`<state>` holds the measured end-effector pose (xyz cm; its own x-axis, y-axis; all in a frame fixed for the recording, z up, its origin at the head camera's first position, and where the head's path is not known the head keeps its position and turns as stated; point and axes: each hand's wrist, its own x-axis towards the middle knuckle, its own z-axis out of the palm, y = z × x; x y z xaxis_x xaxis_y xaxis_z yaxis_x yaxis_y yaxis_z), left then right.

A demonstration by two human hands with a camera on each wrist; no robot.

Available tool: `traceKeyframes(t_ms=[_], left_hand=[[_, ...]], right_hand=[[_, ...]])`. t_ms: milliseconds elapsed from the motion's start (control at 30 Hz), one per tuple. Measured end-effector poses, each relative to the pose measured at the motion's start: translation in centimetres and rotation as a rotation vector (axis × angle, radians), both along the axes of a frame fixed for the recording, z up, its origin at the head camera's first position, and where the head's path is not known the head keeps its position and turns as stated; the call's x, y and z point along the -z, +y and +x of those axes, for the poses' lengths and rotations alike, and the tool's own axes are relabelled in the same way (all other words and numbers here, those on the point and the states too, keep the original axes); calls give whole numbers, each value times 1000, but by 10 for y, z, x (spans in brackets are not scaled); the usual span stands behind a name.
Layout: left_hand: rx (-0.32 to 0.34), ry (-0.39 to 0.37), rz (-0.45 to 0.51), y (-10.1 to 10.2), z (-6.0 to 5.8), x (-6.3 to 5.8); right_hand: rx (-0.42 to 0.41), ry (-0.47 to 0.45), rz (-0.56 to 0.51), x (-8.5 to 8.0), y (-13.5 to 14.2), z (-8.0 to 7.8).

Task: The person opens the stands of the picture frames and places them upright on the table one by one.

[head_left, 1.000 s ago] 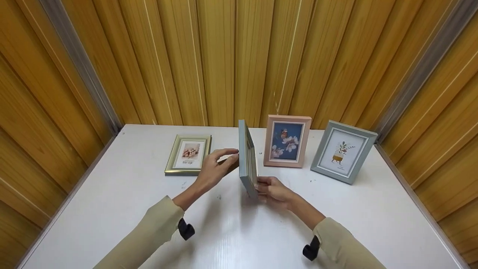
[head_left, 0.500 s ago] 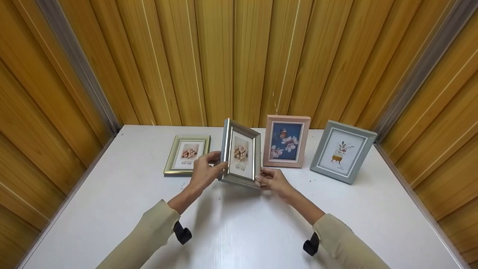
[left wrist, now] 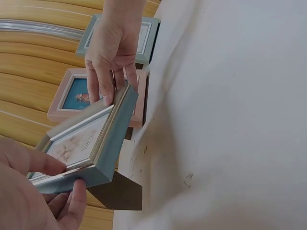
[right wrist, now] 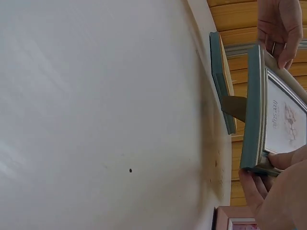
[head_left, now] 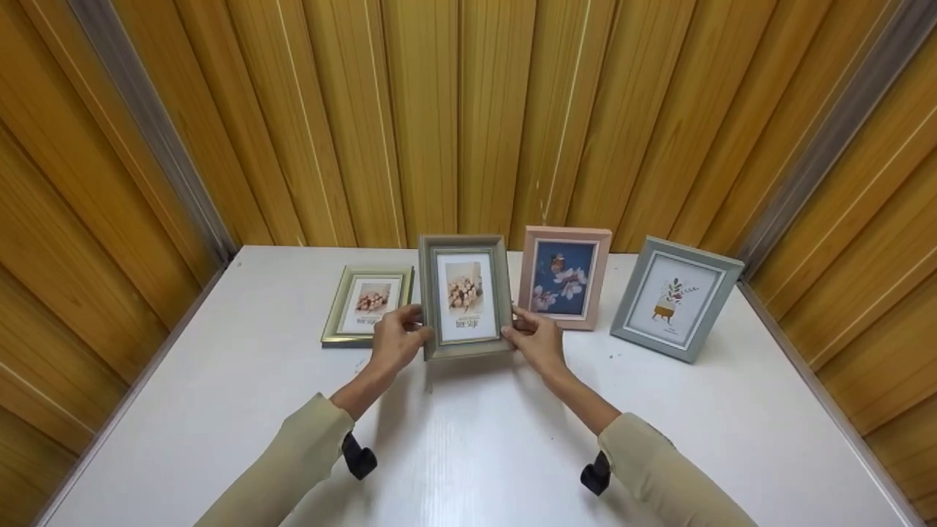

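A grey-green picture frame [head_left: 432, 293] with a flower photo faces me, raised over the table. My left hand [head_left: 397, 338] pinches its left edge low down, thumb on the front. At the lower right edge my right hand [head_left: 538, 342] pinches it the same way. The left wrist view shows the frame's blue-green side and its brown stand leg [left wrist: 120, 191] swung out behind. A matching gold-green frame [head_left: 333, 315] lies to the left, partly covered by my left hand. Just right of the held frame stands a pink frame [head_left: 528, 278] with a blossom picture.
A light blue-green frame [head_left: 714, 300] with a potted-plant print stands at the right, turned slightly inward. All of this is on a white table [head_left: 468, 454]. Yellow wood-look panels [head_left: 424, 117] close off the back and both sides.
The held frame has turned from edge-on to face me and shifted a little left. My left hand moved down along its edge to a lower grip; the right hand moved up slightly.
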<state>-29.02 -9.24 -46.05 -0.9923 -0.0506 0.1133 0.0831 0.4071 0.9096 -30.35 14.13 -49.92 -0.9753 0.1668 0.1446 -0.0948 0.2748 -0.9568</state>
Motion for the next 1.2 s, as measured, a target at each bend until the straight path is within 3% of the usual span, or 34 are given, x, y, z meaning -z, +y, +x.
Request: traceKeyframes(t_ms=[200, 400, 667, 867, 1033, 1200], left_hand=[[-21, -31, 35, 0, -15, 10], [-66, -9, 81, -2, -31, 16], [-60, 103, 140, 4, -56, 32], [-39, 176, 139, 4, -73, 43], [-46, 163, 147, 6, -80, 49], [-64, 103, 123, 9, -84, 46]], right_hand=[[39, 78, 85, 1, -6, -3], [-20, 103, 63, 0, -11, -11], [-127, 69, -62, 16, -11, -30], [-157, 37, -53, 28, -14, -38], [-171, -2, -51, 33, -15, -41], [-176, -9, -37, 33, -14, -46]])
